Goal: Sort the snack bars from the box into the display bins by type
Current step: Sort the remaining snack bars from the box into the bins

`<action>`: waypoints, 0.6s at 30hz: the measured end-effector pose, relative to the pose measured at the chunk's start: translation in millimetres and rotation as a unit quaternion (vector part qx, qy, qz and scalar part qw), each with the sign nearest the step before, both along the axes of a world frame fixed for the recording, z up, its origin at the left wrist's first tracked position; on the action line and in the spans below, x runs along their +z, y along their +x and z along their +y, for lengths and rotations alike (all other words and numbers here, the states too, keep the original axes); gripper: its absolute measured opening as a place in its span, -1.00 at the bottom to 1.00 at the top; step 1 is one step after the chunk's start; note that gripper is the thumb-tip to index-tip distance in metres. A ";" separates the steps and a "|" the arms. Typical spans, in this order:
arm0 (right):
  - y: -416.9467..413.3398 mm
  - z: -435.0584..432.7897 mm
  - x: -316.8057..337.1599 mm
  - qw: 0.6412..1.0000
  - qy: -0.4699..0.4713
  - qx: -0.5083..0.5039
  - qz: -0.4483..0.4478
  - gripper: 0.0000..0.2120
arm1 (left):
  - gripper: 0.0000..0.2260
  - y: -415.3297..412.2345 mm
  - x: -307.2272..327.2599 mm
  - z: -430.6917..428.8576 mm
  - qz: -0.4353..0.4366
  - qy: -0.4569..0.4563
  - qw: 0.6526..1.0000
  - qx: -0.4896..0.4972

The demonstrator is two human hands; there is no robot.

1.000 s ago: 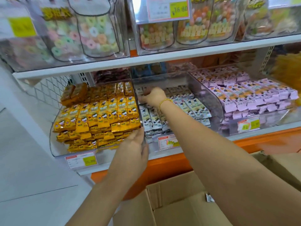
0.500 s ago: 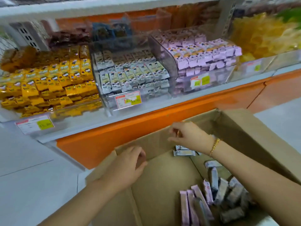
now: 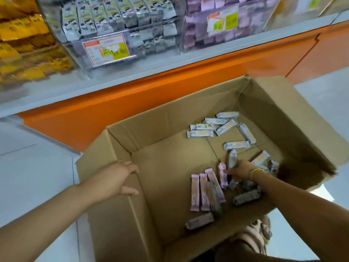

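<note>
An open cardboard box (image 3: 170,118) stands on the floor below the shelf. Pale blue-white snack bars (image 3: 217,127) lie scattered at its far side. Pink snack bars (image 3: 200,191) and darker grey ones (image 3: 245,197) are piled toward the near right. My right hand (image 3: 240,171) is down inside the box among the pile, its fingers curled around a pale bar (image 3: 232,157) and a pink bar (image 3: 222,173) that stand tilted up beside it. My left hand (image 3: 115,179) rests flat on the box's left flap with fingers spread.
Clear display bins sit on the shelf above: yellow bars (image 3: 18,35) at left, white-grey bars (image 3: 113,14) in the middle, pink bars (image 3: 196,21) at right. An orange shelf base (image 3: 132,99) runs behind the box. A pink shoe (image 3: 258,233) shows by the box's near side.
The view has tilted further down into the box. My right hand went from the box's far wall down into the bar pile at the right. My left hand settled on the left flap.
</note>
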State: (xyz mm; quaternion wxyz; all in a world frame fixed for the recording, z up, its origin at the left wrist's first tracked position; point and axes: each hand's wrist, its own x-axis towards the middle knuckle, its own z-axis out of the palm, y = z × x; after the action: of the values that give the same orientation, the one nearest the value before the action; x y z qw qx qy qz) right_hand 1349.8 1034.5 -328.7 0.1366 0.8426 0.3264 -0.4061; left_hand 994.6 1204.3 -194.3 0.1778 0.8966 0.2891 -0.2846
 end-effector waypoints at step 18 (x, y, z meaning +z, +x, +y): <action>9.8 -4.6 9.5 0.948 -0.124 -0.224 0.188 -0.79 | -0.65 -7.6 -9.0 4.5 -0.053 0.006 0.999 0.011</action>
State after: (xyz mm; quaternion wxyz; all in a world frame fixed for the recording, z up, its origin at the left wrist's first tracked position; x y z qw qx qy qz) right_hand 1359.6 1029.9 -319.2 0.0815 0.7789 0.0959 -0.6144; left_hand 987.1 1208.8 -203.3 0.1905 0.9083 0.2904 -0.2330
